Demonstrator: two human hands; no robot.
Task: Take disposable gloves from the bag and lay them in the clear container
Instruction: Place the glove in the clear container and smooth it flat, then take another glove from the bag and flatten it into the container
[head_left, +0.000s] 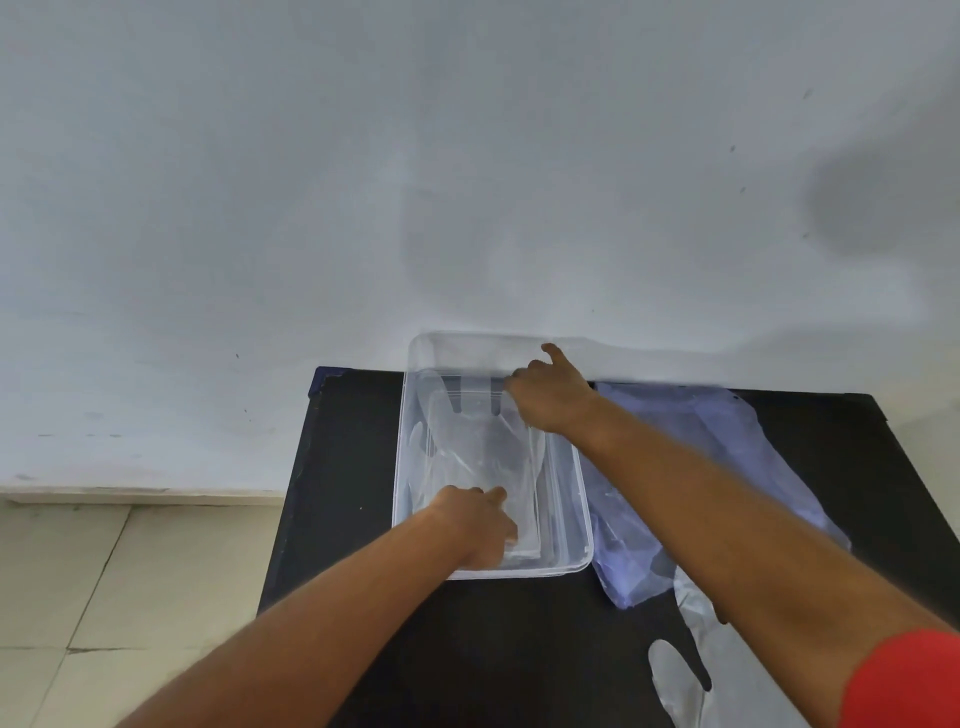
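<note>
A clear plastic container (574, 499) stands on a black table, its far end against the wall. Thin see-through disposable gloves (483, 452) lie flat inside it. My left hand (480, 525) rests at the near end of the container, fingers down on the gloves. My right hand (550, 400) reaches over the far end, fingers curled down onto the gloves and one finger lifted. A bluish plastic bag (737, 467) lies flat to the right of the container, under my right forearm. Another loose glove (691, 670) lies on the table near the front right.
The black table (343, 467) ends at a left edge with a tiled floor (104, 597) below. A pale wall (467, 182) rises right behind the table and container.
</note>
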